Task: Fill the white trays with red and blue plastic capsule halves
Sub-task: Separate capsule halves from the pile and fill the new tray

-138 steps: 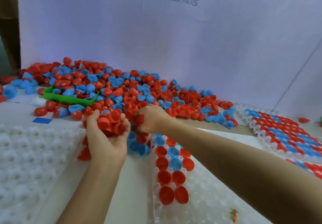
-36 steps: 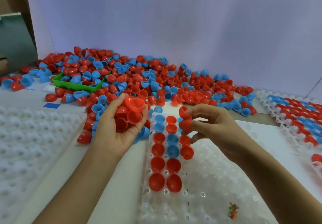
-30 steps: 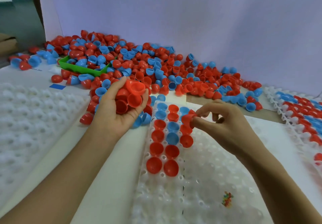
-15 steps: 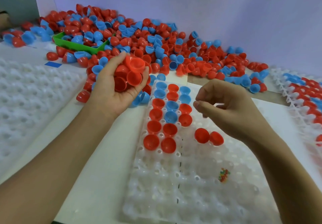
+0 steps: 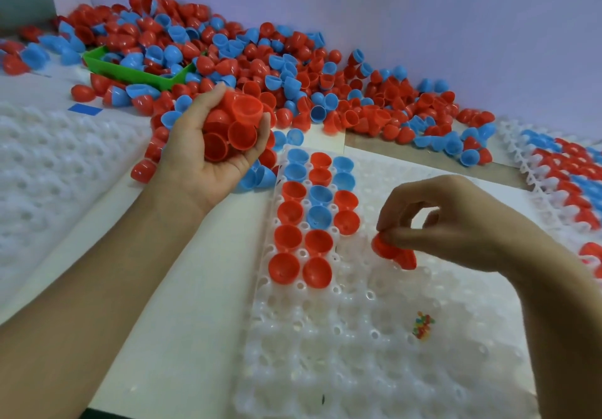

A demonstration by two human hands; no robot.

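left hand [image 5: 208, 154]: fingers cupping spare red plastic capsule halves [image 5: 233, 125] as ready stock
right hand [image 5: 456, 223]: fingers pinching red halves [image 5: 392, 252], seating them into white moulded plastic tray [image 5: 358, 337]

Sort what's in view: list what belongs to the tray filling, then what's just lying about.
Job: left hand holding red halves; right hand pinching a red half; white tray; loose pile.
Lying about: green bin; blue tape; small coloured bits.

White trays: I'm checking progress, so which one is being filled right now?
The middle tray, under the right hand: only its far-left pockets hold halves. The left tray shows none; the right tray looks full.
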